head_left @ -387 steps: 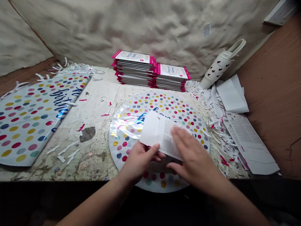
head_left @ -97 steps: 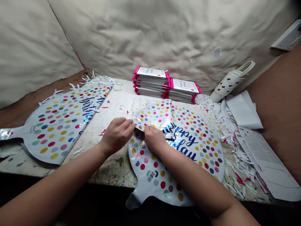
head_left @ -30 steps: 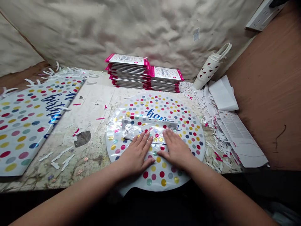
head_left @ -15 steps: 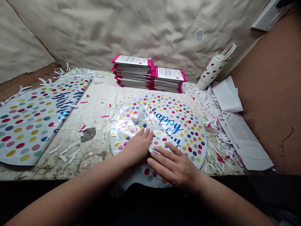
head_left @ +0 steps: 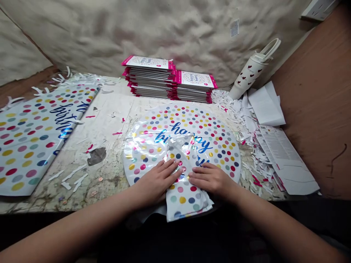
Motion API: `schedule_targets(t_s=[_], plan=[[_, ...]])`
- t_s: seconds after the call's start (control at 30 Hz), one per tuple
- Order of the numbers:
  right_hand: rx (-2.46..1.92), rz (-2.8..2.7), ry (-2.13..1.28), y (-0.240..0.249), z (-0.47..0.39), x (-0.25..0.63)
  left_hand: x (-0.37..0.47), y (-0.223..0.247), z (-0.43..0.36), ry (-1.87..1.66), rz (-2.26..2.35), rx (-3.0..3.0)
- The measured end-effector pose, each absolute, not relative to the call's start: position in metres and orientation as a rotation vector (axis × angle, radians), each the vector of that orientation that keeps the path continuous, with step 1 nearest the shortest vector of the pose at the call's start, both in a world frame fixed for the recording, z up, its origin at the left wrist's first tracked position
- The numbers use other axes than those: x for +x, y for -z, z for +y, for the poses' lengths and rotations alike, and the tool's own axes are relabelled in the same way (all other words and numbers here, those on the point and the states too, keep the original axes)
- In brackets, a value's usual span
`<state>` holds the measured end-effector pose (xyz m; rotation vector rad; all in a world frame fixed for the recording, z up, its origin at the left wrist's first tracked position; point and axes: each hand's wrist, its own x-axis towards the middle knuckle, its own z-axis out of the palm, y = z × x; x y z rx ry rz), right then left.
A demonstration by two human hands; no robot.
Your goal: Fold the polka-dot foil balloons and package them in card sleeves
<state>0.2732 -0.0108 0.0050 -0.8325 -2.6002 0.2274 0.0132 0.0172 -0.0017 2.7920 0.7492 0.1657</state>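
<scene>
A round white foil balloon (head_left: 181, 117) with coloured dots and blue "happy birthday" lettering lies flat in front of me. On top of it rests a second dotted foil balloon (head_left: 189, 199), folded into a narrow strip that overhangs the table's front edge. My left hand (head_left: 161, 177) lies flat on the strip's left side, fingers stretched out and pointing right. From the other side my right hand (head_left: 211, 179) presses its right edge, fingers extended toward the left. Neither hand grips anything; part of the strip is hidden beneath the fingers.
Two stacks of pink-edged packets (head_left: 153, 76) stand at the back. A white tumbler with hearts (head_left: 248, 75) leans at back right, beside paper shreds (head_left: 225, 102) and printed sheets (head_left: 287, 160). Another dotted balloon (head_left: 30, 142), folded, lies at left. A brown board (head_left: 320, 109) borders the right.
The top balloon has gone from a wide, loose fold to a narrow strip. My right hand has moved right and now lies along its edge. The view has shifted slightly.
</scene>
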Motion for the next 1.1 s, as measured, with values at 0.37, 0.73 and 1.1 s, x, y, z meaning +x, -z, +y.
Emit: schedule_targets(t_s=[0.37,0.73,1.1], plan=[[-1.920,-1.569,-1.406,-0.020,0.040,0.263,0.029,-0.042,0.073,-0.061,1.363,1.467],[-1.840,-2.271,-0.211,-0.004,0.028,0.209,0.047,-0.044,0.091,-0.015,1.387,1.417],[-1.825,-2.192,-0.507,-0.002,0.029,0.215,0.061,-0.034,0.100,0.139,1.320,1.530]])
